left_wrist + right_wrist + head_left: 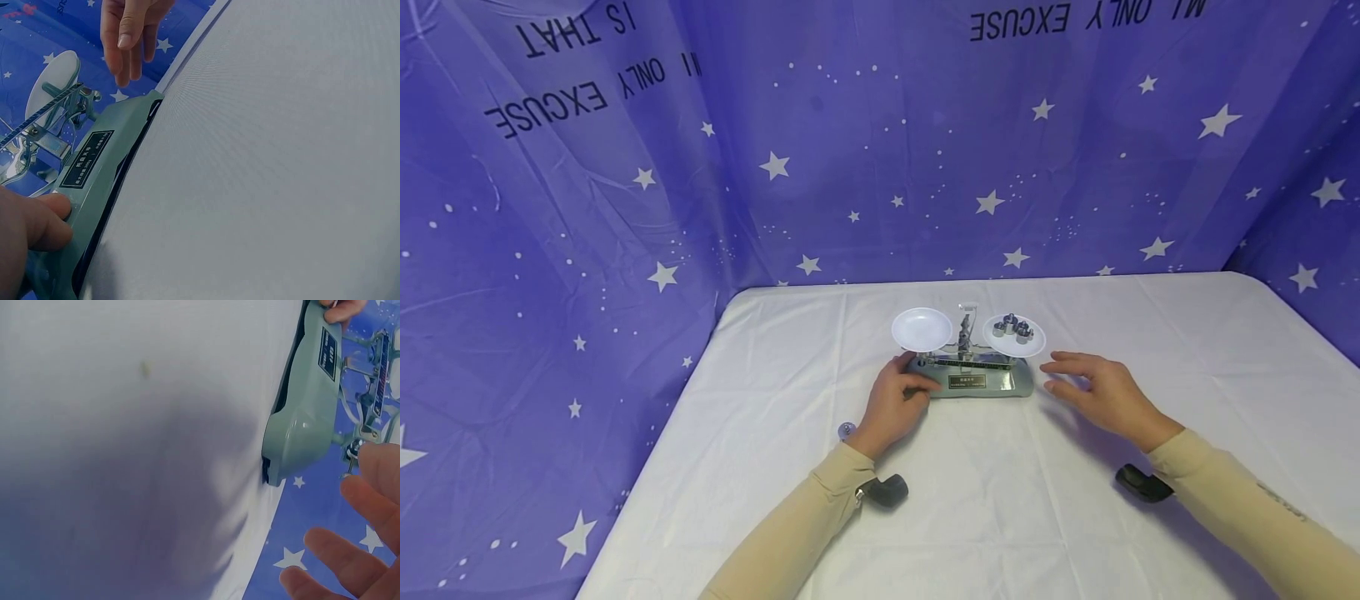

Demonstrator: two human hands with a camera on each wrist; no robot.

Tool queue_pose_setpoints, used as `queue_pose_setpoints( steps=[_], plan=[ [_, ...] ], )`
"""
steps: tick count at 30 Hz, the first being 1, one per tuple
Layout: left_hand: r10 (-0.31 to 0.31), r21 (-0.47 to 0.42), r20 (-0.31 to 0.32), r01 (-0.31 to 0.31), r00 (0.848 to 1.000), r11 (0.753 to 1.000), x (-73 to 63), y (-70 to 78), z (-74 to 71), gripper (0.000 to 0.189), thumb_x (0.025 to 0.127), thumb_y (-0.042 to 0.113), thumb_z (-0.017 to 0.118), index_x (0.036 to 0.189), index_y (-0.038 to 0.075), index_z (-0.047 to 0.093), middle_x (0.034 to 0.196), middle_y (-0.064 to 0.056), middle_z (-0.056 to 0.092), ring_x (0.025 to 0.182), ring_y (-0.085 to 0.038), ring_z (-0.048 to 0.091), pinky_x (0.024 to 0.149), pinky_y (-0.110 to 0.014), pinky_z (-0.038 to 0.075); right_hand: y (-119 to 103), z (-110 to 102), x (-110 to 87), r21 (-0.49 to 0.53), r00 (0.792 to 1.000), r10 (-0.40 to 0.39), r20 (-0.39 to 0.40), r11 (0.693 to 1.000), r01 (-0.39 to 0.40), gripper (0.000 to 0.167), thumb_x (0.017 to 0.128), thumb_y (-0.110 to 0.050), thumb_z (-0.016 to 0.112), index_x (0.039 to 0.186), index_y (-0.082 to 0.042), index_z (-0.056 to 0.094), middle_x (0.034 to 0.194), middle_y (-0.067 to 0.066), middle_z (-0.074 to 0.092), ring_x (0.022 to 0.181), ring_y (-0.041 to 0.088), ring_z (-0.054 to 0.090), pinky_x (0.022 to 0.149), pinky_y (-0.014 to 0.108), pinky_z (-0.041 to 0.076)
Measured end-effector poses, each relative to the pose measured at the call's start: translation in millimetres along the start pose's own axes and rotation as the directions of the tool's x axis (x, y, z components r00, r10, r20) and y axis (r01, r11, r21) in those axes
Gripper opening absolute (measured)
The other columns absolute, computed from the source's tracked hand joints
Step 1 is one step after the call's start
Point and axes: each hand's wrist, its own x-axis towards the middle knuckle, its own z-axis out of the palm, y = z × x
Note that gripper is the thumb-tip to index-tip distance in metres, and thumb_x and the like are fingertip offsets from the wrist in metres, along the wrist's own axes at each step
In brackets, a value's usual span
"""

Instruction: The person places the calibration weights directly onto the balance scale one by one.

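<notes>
A balance scale (1000,382) with a grey-green base stands on the white table. Its left white pan (922,330) sits a little higher than the right white pan (992,343), which carries several metal weights (1023,332). The left hand (895,404) grips the left end of the base; in the left wrist view its thumb (53,234) lies on the front face, near the black label plate (87,159). Just off the right end hovers the right hand (1101,396), fingers spread and loosely bent, holding nothing. In the right wrist view its fingers (344,559) are apart from the base.
White cloth covers the table (970,517). A purple star-printed curtain (880,167) hangs behind and at both sides. Black devices (887,492) are worn at both wrists. A small round shiny item (847,430) shows beside the left wrist, partly hidden.
</notes>
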Motion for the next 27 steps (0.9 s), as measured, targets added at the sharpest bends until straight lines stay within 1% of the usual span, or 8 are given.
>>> queue_pose_setpoints(
  steps=[5,9,14,16,18,23,27],
  plan=[
    [0.004,-0.008,-0.003,-0.004,1.000,1.000,-0.8,-0.1,0.5,0.023,0.080,0.000,0.060,0.088,0.000,0.081,0.142,-0.029,0.057,0.135,-0.044,0.054,0.116,-0.053,0.042,-2.7,5.6,1.5,0.020,1.000,-0.015,-0.012,1.000,0.016,0.028,0.087,-0.011,0.075,0.114,-0.002,0.076,0.127,0.029,0.068,0.117,0.054,0.063,0.089,0.064,0.056],
    [0.003,-0.009,-0.006,-0.003,1.000,1.000,-1.2,-0.1,0.3,0.023,0.079,0.001,0.060,0.087,0.001,0.081,0.142,-0.029,0.058,0.135,-0.044,0.054,0.116,-0.054,0.043,-8.3,9.4,3.9,0.072,1.000,-0.001,-0.001,0.997,0.001,0.027,0.087,-0.011,0.076,0.113,-0.004,0.076,0.129,0.028,0.068,0.119,0.053,0.063,0.092,0.065,0.054],
    [0.000,-0.005,-0.006,0.000,1.000,1.000,-1.3,-0.7,-0.4,0.023,0.079,0.001,0.060,0.088,0.001,0.081,0.142,-0.029,0.058,0.135,-0.044,0.054,0.116,-0.053,0.043,-13.2,19.3,7.4,0.147,0.999,0.036,0.009,0.988,-0.037,0.024,0.088,-0.011,0.075,0.111,-0.005,0.077,0.129,0.028,0.067,0.122,0.052,0.061,0.100,0.066,0.050],
    [0.000,-0.002,-0.005,0.000,1.000,1.000,-1.1,-1.0,0.0,0.024,0.079,0.001,0.059,0.088,0.001,0.081,0.142,-0.029,0.058,0.135,-0.044,0.054,0.115,-0.053,0.043,-14.1,23.5,8.5,0.171,0.999,0.051,0.016,0.984,-0.053,0.024,0.088,-0.012,0.075,0.111,-0.006,0.078,0.129,0.025,0.068,0.124,0.050,0.061,0.103,0.065,0.049],
    [-0.003,-0.004,-0.003,0.003,1.000,1.000,-0.8,-0.7,0.2,0.024,0.079,0.001,0.059,0.088,0.001,0.081,0.142,-0.028,0.058,0.134,-0.043,0.054,0.115,-0.053,0.043,-15.5,27.1,8.9,0.188,0.999,0.050,0.015,0.981,-0.052,0.023,0.088,-0.011,0.075,0.111,-0.007,0.078,0.127,0.022,0.070,0.124,0.048,0.062,0.104,0.064,0.048],
    [0.000,-0.001,-0.003,0.000,1.000,1.000,-0.4,-0.7,1.0,0.024,0.080,0.001,0.059,0.088,0.001,0.081,0.142,-0.028,0.058,0.133,-0.044,0.054,0.115,-0.053,0.043,-20.6,32.2,8.8,0.208,0.999,0.051,0.002,0.977,-0.050,0.022,0.088,-0.012,0.076,0.110,-0.008,0.078,0.121,0.016,0.074,0.122,0.044,0.064,0.104,0.061,0.049],
    [0.005,0.013,-0.004,-0.005,1.000,1.000,0.3,-1.5,0.9,0.024,0.080,0.001,0.059,0.087,0.002,0.081,0.143,-0.027,0.058,0.134,-0.042,0.055,0.115,-0.052,0.044,-22.8,35.9,9.5,0.225,0.997,0.079,0.011,0.971,-0.080,0.023,0.087,-0.012,0.077,0.110,-0.008,0.078,0.121,0.015,0.073,0.121,0.041,0.063,0.102,0.058,0.051]
  ],
)
